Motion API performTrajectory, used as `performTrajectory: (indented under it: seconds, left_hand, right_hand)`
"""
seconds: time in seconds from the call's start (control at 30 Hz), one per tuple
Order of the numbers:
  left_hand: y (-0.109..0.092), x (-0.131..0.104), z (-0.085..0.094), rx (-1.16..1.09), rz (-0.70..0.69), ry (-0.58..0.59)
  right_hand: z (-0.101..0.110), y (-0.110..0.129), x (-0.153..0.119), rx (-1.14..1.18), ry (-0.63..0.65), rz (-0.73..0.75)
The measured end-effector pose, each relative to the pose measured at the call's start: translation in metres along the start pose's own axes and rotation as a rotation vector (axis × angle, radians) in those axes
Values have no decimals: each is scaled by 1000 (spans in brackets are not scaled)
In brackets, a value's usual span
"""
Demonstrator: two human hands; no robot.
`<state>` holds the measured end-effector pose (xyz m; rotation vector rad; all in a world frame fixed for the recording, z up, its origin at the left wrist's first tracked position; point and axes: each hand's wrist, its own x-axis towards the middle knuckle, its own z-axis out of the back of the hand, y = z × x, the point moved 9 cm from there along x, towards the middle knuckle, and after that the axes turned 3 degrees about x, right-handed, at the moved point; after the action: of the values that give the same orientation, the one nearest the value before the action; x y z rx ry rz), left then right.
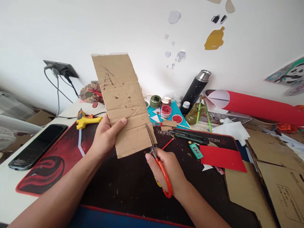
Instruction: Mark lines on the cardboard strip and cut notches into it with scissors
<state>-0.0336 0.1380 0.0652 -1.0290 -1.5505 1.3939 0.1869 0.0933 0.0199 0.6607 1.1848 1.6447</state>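
Observation:
My left hand (108, 133) grips a long piece of corrugated cardboard (125, 104) near its lower left edge, thumb on the front face. The piece is held up at a tilt above the desk mat, with creases and dark torn patches on its surface. In my right hand (168, 167) is a pair of scissors (163, 177) with orange-red handles and a bit of yellow. Their blades point up and lie at the lower right edge of the cardboard, one blade in front of it. My fingers behind the cardboard are hidden.
A dark desk mat (106, 193) covers the desk. A yellow glue gun (86, 121) and a phone (38, 145) lie left. Paint jars (165, 110), a utility knife (188, 136), a black thermos (196, 88) and red card (223, 157) are right, beside cardboard sheets (282, 190).

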Motion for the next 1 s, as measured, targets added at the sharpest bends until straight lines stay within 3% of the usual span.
performTrajectory:
  seconds: [0.27,1.0]
  left_hand:
    - [-3,-3,-1,-8,-9,43]
    - [-1,-5,-6,-11,4,66]
  right_hand:
    - [1,6,-3,22,46,-7]
    - [-1,-2,-6,41,-25,-68]
